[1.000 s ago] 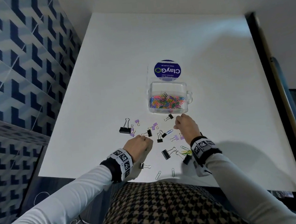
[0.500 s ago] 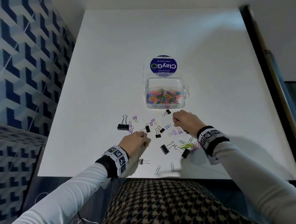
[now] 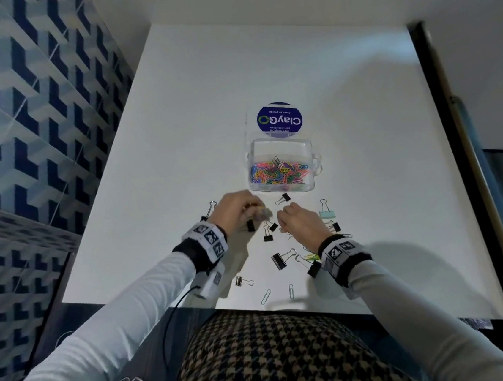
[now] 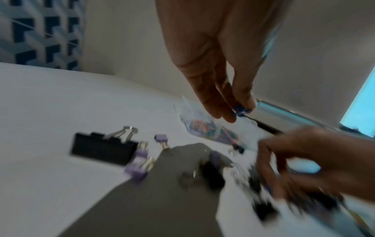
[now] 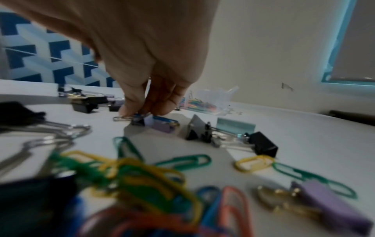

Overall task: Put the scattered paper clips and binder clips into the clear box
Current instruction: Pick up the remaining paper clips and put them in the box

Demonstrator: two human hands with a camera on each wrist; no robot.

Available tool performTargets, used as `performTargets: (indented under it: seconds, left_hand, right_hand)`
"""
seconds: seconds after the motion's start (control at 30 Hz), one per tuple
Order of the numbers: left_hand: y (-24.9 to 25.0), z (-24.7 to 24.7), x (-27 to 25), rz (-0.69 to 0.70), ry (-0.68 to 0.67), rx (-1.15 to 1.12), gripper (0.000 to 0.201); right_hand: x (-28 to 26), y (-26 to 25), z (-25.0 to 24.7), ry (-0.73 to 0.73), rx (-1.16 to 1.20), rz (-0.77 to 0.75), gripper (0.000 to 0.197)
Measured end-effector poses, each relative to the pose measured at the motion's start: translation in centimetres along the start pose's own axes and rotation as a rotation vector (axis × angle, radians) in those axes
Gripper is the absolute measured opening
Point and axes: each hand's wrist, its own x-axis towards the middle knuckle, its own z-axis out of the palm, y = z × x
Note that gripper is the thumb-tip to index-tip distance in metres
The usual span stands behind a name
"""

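Observation:
The clear box [image 3: 280, 168] holds coloured paper clips, its lid folded back behind it. Binder clips and paper clips lie scattered in front of it. My left hand [image 3: 240, 211] hovers just left of the box's near corner; in the left wrist view its thumb and fingertips [image 4: 229, 115] close on a small blue clip [image 4: 240, 110]. My right hand [image 3: 293, 220] reaches down among the clips, and its fingertips [image 5: 129, 110] pinch a small clip [image 5: 140, 119] on the table. A large black binder clip [image 4: 101, 149] and purple clips [image 4: 138, 168] lie below the left hand.
A mint binder clip [image 3: 327, 212] and black binder clips [image 3: 279, 260] lie around the right wrist. Coloured paper clips [image 5: 131, 173] pile up under it. Two silver paper clips [image 3: 266, 296] sit near the white table's front edge [image 3: 193, 302]. A patterned wall runs along the left.
My left hand has moved forward from near the table's front edge to just beside the box. My right hand has stayed among the clips in front of the box.

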Motion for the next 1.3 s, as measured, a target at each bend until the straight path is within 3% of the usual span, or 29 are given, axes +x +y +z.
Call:
performTargets:
  seconds: [0.1, 0.23, 0.37, 0.47, 0.57, 0.63, 0.73, 0.83, 0.9, 1.0, 1.13, 1.3]
  left_hand:
    - [0.4, -1.7, 3.5, -0.121, 0.092, -0.079, 0.017]
    - [0.1, -1.9, 7.5, -0.214, 0.079, -0.036, 0.019]
    - [-0.1, -1.2, 10.0, -0.225, 0.005, 0.029, 0.021]
    - [-0.2, -1.0, 10.1, -0.178, -0.033, 0.074, 0.026]
    - [0.1, -1.2, 8.0, -0.018, -0.037, 0.176, 0.032]
    - [0.7, -1.1, 5.2, 0.092, -0.06, 0.191, 0.031]
    - [1.0, 0.2, -0.7, 0.288, -0.339, 0.295, 0.03]
    - [-0.6, 3.7, -4.5, 0.484, -0.636, 0.421, 0.027]
    - [-2.1, 5.9, -5.5, 0.501, -0.738, 0.408, 0.024]
    - [-2.0, 7.2, -6.0, 0.633, -0.732, 0.454, 0.019]
    - [-1.7, 7.2, -5.9, 0.623, -0.669, 0.481, 0.01]
    - [-1.9, 7.3, -6.1, 0.577, -0.641, 0.48, 0.009]
  right_hand:
    - [-0.7, -0.5, 0.7, 0.064, 0.04, 0.049, 0.02]
    - [-1.3, -0.8, 1.0, 0.008, 0.168, 0.116, 0.019]
    - [-0.8, 0.4, -0.8, 0.19, 0.776, 0.422, 0.02]
    - [-0.1, 1.6, -2.4, 0.247, 0.913, 0.501, 0.032]
    - [0.4, 1.0, -4.3, -0.047, 0.604, 0.339, 0.027]
    - [0.1, 0.8, -4.6, -0.18, 0.369, 0.312, 0.021]
    - [-0.7, 1.7, -3.9, -0.11, 0.385, 0.344, 0.018]
    - [-0.9, 2.3, -3.0, -0.113, 0.411, 0.249, 0.014]
    - [-0.8, 1.9, -3.0, -0.179, 0.36, 0.185, 0.017]
    - [-0.8, 2.0, -2.4, -0.209, 0.361, 0.166, 0.007]
    - [-1.0, 2.5, -1.8, -0.089, 0.316, 0.186, 0.007]
    - [-1.2, 1.8, -2.9, -0.165, 0.222, 0.112, 0.004]
